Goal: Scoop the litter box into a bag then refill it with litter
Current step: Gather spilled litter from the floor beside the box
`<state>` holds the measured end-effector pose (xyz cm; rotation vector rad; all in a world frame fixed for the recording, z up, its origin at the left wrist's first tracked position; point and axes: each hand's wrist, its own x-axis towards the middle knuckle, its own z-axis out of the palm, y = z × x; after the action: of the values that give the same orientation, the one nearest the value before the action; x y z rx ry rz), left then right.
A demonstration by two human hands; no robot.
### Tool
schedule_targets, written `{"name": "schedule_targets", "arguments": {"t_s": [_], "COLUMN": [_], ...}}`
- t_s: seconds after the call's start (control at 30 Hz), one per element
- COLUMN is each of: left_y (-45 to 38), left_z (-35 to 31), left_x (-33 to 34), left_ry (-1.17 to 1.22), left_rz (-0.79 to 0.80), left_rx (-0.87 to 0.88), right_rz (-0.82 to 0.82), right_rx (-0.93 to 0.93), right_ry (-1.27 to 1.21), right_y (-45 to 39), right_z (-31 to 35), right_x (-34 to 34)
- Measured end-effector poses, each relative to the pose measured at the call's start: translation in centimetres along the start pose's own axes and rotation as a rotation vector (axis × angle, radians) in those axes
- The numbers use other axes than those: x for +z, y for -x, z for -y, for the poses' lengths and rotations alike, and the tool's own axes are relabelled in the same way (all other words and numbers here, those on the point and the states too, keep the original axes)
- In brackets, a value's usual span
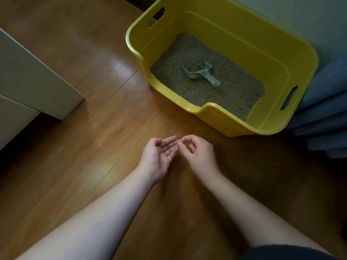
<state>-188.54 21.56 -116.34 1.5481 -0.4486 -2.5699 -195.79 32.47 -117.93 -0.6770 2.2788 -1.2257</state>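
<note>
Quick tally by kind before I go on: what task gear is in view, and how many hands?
Litter box: 1
Scoop, lying on the litter: 1
Hands: 2, left hand, right hand, both empty
Bags: 0 in view
Total: 4

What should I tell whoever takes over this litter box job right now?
Left hand: open, palm up, above the floor, empty.
Right hand: fingers loosely curled, tips near the left hand's, apparently holding nothing.
Scoop: lying on the litter inside the yellow litter box, holding some litter.
No bag or refill litter in view.
Done: can't tell.
Left: find a bag, scoop, refill.
</note>
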Motion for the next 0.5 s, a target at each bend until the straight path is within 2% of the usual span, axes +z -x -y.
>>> {"name": "schedule_targets", "arguments": {"t_s": [0.23, 0.33, 0.4, 0.5], "left_y": [0.3, 0.3, 0.4, 0.5], "left_z": [0.0, -0.1, -0.2, -0.5], "left_x": [0.4, 0.2, 0.0, -0.7], "left_ry": [-0.016, 0.024, 0.029, 0.005], "left_rz": [0.041, 0.01, -0.002, -0.027], "left_rx": [-0.014, 0.006, 0.007, 0.007], "right_rz": [0.094, 0.053, -0.013, -0.157], "right_rx": [-0.155, -0.17, -0.137, 0.043], "right_ry": [0.096, 0.059, 0.009, -0.058], "right_y": [0.7, 0.3, -0.4, -2.5], "right_z": [2.1, 2.3, 1.8, -0.1], "right_x": [0.2, -0.1, -0.4, -0.5]}}
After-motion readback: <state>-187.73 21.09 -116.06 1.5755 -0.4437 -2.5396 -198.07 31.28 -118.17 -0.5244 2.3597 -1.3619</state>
